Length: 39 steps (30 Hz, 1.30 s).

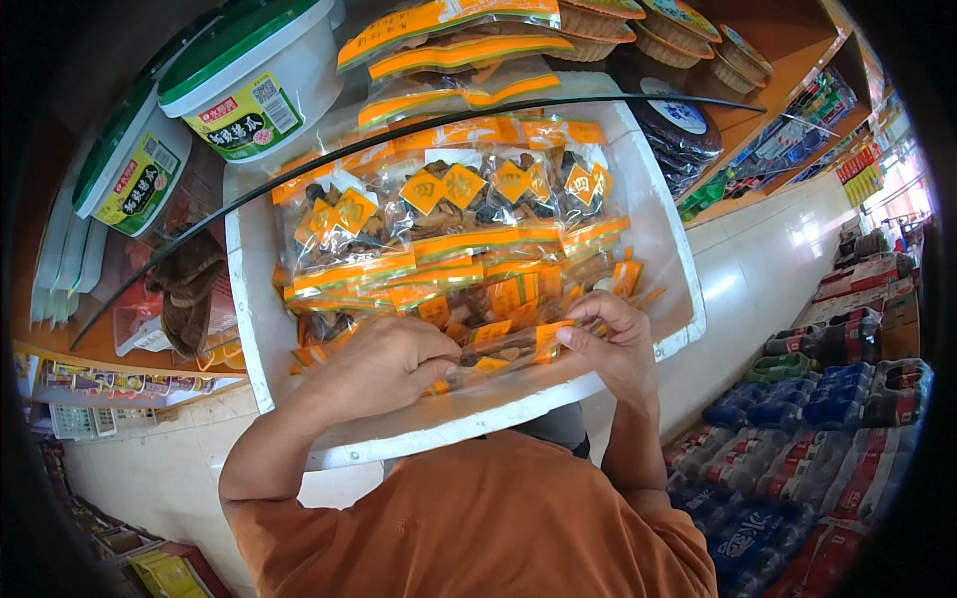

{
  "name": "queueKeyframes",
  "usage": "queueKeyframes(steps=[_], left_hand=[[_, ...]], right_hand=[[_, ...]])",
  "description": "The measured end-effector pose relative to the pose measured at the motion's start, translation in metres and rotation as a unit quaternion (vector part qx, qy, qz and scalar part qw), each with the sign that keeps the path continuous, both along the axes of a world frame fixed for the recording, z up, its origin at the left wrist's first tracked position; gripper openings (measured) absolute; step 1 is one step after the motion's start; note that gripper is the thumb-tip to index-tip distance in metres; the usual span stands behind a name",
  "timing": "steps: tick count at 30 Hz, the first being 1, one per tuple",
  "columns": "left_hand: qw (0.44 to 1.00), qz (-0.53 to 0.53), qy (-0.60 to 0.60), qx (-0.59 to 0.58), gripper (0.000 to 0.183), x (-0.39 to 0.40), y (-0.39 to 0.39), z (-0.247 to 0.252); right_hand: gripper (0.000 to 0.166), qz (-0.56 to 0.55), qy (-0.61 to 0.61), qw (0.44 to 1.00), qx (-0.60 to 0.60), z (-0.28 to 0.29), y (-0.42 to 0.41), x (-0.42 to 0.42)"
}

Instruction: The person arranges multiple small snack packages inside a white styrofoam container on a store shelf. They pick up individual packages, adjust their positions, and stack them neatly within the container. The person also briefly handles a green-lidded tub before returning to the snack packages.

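Note:
A white foam box [676, 299] right in front of me holds several clear packets of dried herbs [441, 194] with orange bands and orange diamond marks. Near its front wall, my left hand [389, 362] has its thumb and fingers pinched at the left end of a small clear packet [508, 354]. The right end of that packet, an orange strip, is between the thumb and fingertips of my right hand [609, 333]. The small packet lies roughly level over other small orange-ended packets [527, 295]. My left fingers hide part of its left end.
A glass shelf edge [419, 128] crosses above the box's far part. White tubs with green lids [247, 82] stand at upper left, stacked orange-edged packets [456, 63] beside them. Dark round packs [669, 134] sit at upper right. Shrink-wrapped bottles [807, 396] line the floor at right.

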State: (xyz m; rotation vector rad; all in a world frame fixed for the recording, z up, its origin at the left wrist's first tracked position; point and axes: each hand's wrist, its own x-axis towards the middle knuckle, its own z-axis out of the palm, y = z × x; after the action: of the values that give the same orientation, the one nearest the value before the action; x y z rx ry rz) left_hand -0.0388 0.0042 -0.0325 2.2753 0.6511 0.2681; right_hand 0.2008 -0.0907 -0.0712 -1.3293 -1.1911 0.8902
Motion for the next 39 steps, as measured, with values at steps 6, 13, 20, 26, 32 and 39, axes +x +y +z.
queueKeyframes(steps=[6, 13, 20, 26, 32, 39], left_hand=[[0.998, -0.044, -0.009, 0.043, 0.004, 0.001, -0.006, 0.005], [0.997, -0.047, 0.062, 0.030, 0.009, 0.001, -0.004, 0.001], [0.993, -0.056, 0.107, -0.002, 0.010, 0.003, -0.005, 0.001], [0.993, -0.028, 0.083, 0.073, 0.009, 0.003, -0.004, 0.000], [0.994, -0.036, 0.081, 0.063, 0.009, 0.002, -0.004, -0.003], [0.997, -0.016, 0.053, 0.060, 0.015, 0.003, -0.002, 0.008]], right_hand=[[0.010, 0.062, 0.006, 0.998, 0.008, 0.002, 0.000, 0.004], [0.009, 0.072, -0.063, 0.995, -0.010, 0.004, 0.002, -0.002], [0.009, 0.073, -0.105, 0.992, -0.020, 0.003, 0.002, -0.003], [0.007, 0.014, -0.158, 0.987, 0.031, 0.001, 0.004, -0.007], [0.008, 0.027, -0.173, 0.984, 0.028, -0.001, 0.003, -0.005], [0.021, 0.018, -0.189, 0.980, 0.055, 0.002, 0.003, -0.004]])
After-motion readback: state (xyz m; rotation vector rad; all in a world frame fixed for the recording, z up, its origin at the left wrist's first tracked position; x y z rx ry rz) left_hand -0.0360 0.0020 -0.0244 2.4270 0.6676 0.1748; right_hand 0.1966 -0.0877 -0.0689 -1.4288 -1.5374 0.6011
